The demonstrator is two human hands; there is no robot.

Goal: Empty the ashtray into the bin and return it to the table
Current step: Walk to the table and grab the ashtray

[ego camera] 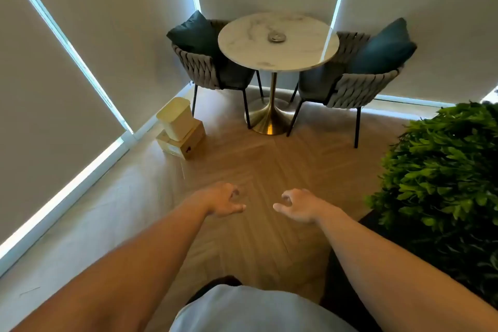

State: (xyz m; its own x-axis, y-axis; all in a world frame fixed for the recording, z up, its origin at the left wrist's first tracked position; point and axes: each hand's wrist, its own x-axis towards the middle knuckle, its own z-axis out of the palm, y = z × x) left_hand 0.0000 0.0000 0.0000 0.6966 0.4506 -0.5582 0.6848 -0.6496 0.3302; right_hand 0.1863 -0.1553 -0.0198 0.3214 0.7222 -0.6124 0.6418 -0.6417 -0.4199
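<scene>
A small grey ashtray sits near the middle of a round white marble table with a gold pedestal, far ahead of me. A cream bin stands on a cardboard box by the left wall, on the floor left of the table. My left hand and my right hand hang side by side over the wooden floor, well short of the table. Both hold nothing, their fingers loosely curled and apart.
Two grey woven chairs with dark teal cushions flank the table, one at left and one at right. A leafy green plant fills the right side. Blinds cover the windows behind. Wooden floor lies between me and the table.
</scene>
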